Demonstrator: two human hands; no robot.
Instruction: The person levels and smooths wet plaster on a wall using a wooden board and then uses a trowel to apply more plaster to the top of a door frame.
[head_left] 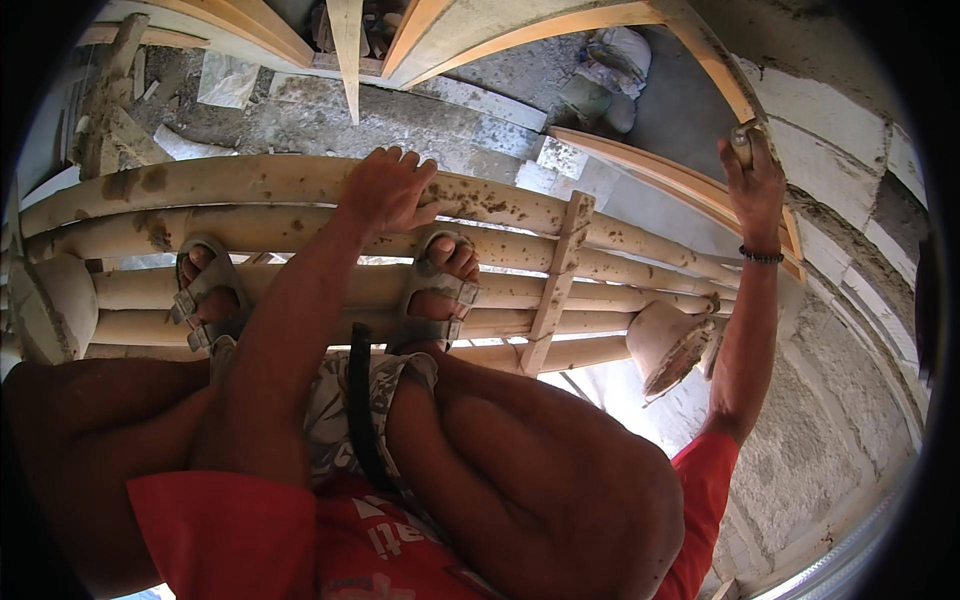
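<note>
My left hand grips the topmost bamboo pole, with its fingers curled over the far side and the thumb apart. Raised at the right, my right hand is closed around a tool with a short, rounded handle. The tool's working end is hidden, so its kind is unclear. It is up against the edge where a wooden frame meets the pale block wall. A dark beaded bracelet circles my right wrist.
I squat in sandals on a bamboo platform braced by a wooden crosspiece. A mortar-smeared bucket sits at its right, another grey-crusted container at its left. Far below are a littered floor and sacks.
</note>
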